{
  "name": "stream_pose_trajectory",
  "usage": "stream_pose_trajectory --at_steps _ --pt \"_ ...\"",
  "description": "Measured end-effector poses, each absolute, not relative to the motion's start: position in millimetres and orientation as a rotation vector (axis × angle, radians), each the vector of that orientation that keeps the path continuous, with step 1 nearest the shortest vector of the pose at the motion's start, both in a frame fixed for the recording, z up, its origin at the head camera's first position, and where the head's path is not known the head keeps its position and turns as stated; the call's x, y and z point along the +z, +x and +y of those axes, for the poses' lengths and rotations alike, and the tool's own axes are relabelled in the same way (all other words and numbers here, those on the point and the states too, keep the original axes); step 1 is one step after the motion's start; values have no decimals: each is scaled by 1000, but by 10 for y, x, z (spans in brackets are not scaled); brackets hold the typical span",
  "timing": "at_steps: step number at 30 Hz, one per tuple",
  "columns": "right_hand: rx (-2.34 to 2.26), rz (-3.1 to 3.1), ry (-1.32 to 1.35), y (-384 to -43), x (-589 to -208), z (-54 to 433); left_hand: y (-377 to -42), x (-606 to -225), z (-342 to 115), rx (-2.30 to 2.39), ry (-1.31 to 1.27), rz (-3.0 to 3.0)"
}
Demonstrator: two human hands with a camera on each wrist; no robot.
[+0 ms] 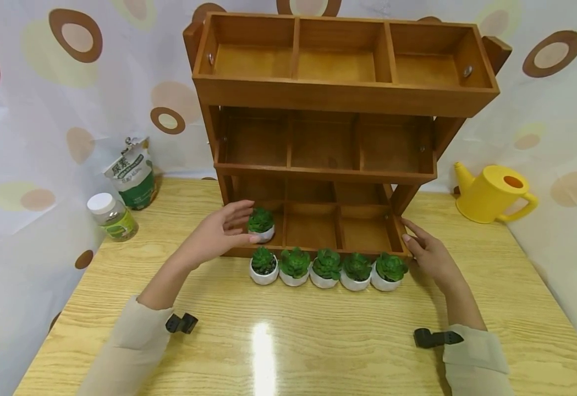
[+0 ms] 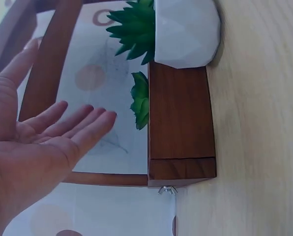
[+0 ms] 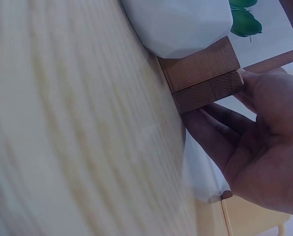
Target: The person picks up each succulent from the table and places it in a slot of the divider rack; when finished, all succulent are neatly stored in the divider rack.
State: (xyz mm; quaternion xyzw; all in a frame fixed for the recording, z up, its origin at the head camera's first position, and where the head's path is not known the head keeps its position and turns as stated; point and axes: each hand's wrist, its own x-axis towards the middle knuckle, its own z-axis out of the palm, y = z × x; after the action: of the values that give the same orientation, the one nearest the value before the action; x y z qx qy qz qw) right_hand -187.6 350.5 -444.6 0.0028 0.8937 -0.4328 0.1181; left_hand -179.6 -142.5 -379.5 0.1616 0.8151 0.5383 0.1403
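A tiered wooden plant shelf stands on the table, each tier split into compartments. In its bottom left front compartment sits a small green succulent in a white pot. My left hand is beside that pot with its fingers spread; in the left wrist view the palm faces up and holds nothing. My right hand grips the bottom tier's right front corner, thumb over the rim and fingers along the outer side. Several more potted succulents line up before the shelf's front edge.
To the right stands a yellow watering can. At the left are a white-lidded jar and a green and white bag with a clip on top. Patterned sheeting hangs behind and beside the wooden table.
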Motion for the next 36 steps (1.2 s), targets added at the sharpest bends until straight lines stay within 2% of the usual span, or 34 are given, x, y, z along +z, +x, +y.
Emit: stream_pose_trajectory --at_steps 15,24,36 --pt "-1242 2595 33 -1864 -4455 3487 -1453 -4043 -1614 1456 458 2231" --pt "-1274 2603 -4 -1863 -4442 3499 -1425 -4151 -1646 1341 528 2184" --pt "-1299 2581 0 -1886 -4458 3522 -1442 -4203 -1518 1351 447 2219"
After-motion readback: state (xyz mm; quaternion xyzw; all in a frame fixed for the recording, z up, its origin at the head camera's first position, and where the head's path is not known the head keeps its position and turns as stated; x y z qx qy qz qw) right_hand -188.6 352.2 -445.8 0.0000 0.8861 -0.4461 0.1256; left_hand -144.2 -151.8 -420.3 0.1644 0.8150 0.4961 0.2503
